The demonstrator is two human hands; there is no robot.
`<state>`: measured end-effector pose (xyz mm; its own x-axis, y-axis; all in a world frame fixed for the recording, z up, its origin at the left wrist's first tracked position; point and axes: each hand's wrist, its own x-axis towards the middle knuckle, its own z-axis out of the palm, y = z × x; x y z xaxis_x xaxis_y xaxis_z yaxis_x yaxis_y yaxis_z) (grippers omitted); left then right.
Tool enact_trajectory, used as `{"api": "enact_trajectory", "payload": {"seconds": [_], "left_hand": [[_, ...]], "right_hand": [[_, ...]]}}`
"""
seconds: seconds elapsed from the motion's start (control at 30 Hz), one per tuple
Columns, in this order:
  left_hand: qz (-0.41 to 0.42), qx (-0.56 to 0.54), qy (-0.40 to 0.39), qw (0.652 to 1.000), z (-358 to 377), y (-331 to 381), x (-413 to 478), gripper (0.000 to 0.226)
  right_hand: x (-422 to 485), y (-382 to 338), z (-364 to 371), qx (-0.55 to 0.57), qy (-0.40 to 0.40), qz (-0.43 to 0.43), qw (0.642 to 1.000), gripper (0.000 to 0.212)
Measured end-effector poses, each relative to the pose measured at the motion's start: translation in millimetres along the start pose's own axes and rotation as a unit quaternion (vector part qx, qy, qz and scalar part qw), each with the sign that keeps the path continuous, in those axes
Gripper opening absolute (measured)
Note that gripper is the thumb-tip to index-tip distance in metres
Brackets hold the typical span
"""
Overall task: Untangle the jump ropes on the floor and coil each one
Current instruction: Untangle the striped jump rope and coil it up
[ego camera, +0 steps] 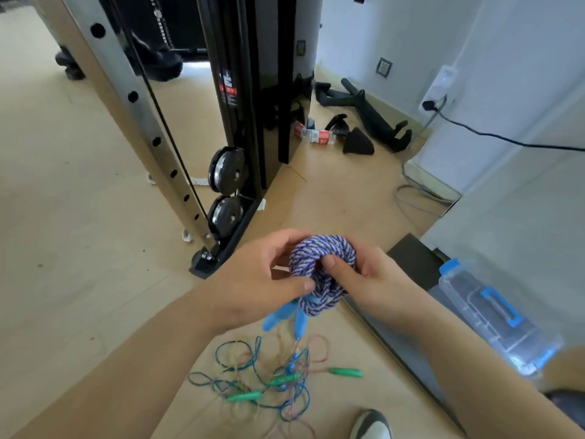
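Nearest, beside a shoe (372,424), a tangle (253,381) of thin ropes lies on the floor (79,248): blue, pink and yellowish cords looped through one another, with green handles (346,372) among them. None of these is separated or coiled yet. Just above it, both hands hold a purple-and-white rope wound into a tight coil (319,264). The left hand (253,280) curls round the coil's left side, thumb on its lower edge. The right hand (364,274) grips the right side, thumb pressed into the centre. The rope's blue handles (275,316) hang below the coil. So one rope looks nearly finished, perhaps needing its end secured, and the tangle is the bulk of the work left. Beyond stands a gym machine (240,90).
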<state>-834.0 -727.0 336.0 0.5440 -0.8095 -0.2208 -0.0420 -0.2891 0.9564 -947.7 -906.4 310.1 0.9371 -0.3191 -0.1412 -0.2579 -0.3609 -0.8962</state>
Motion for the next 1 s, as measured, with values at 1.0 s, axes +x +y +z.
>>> {"api": "enact_trajectory", "payload": {"seconds": [1.0], "left_hand": [[0.130,0.206,0.053,0.969,-77.2,572.0,103.0,0.029]], "right_hand": [[54.2,-488.7,-382.7,0.000,0.072,0.131,0.989,0.041]]}}
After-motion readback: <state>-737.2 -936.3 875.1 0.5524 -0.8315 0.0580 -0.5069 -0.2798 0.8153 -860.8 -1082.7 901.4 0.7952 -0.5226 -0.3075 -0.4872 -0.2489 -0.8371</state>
